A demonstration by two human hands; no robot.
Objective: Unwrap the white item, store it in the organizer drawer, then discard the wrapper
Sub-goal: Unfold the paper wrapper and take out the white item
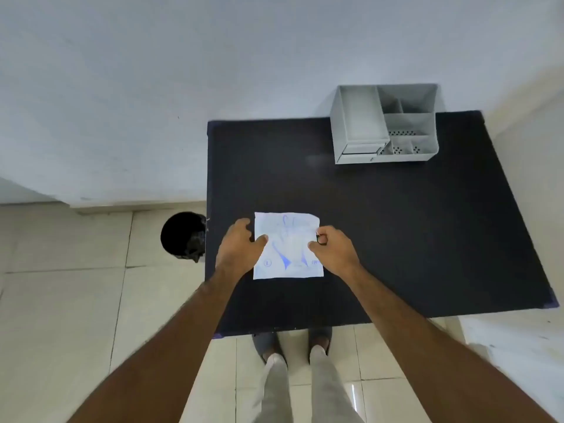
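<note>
A flat white packet with blue print (288, 245) lies on the dark table (396, 224), near its front left. My left hand (241, 245) grips the packet's left edge, thumb on top. On the right edge, my right hand (332, 247) pinches it with thumb and fingers. The white item inside is hidden by the wrapper. A grey organizer (386, 123) with several compartments stands at the table's back right; its small drawer (360, 154) at the lower left front looks closed.
A black bin (183, 235) with a dark liner stands on the tiled floor just left of the table. A white wall runs behind the table. My legs and feet show below the table's front edge.
</note>
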